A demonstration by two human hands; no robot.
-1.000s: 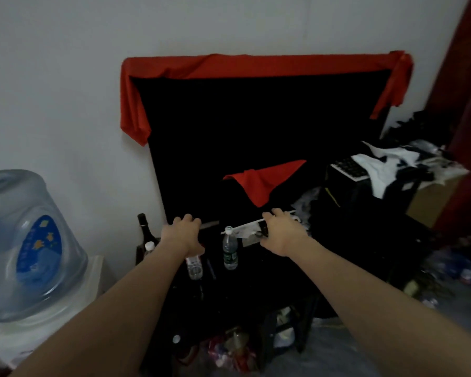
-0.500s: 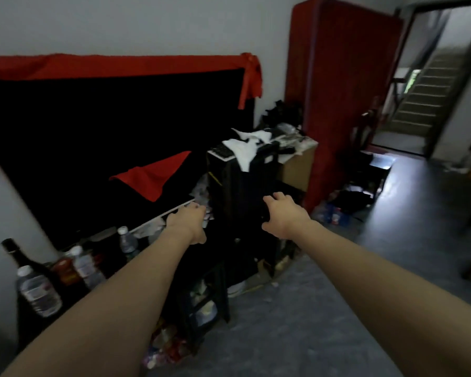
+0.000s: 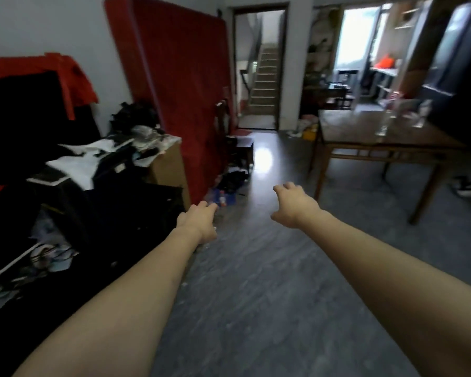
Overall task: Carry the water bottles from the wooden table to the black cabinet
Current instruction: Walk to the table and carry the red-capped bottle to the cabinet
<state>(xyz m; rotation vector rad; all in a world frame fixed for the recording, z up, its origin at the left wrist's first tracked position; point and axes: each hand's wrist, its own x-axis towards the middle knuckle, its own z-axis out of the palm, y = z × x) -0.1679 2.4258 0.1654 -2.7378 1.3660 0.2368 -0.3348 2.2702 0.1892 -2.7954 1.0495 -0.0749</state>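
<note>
Since half a second ago the view has swung further right: the bottles that stood at the near left on the black cabinet (image 3: 136, 213) have dropped out of sight, and a brown wooden table (image 3: 365, 131) has come into view at the far right, across the grey streaked floor (image 3: 256, 281). Two clear plastic water bottles (image 3: 385, 122) stand upright on the far right part of that table, blurred, well apart from both hands. The left hand (image 3: 197, 223) reaches forward over the floor just beside the cabinet's right edge, fingers loosely spread and holding nothing. The right hand (image 3: 294, 205) is stretched out further ahead, also empty, fingers curled slightly downward; the two hands are apart. The tall red upholstered panel (image 3: 180, 85) leaning on the wall now sits left of centre, and the doorway with pale stairs (image 3: 264, 74) is at far centre. White papers (image 3: 79, 164) lie on the dark clutter at the left. No writing or label can be read anywhere; the frame is too blurred.
</note>
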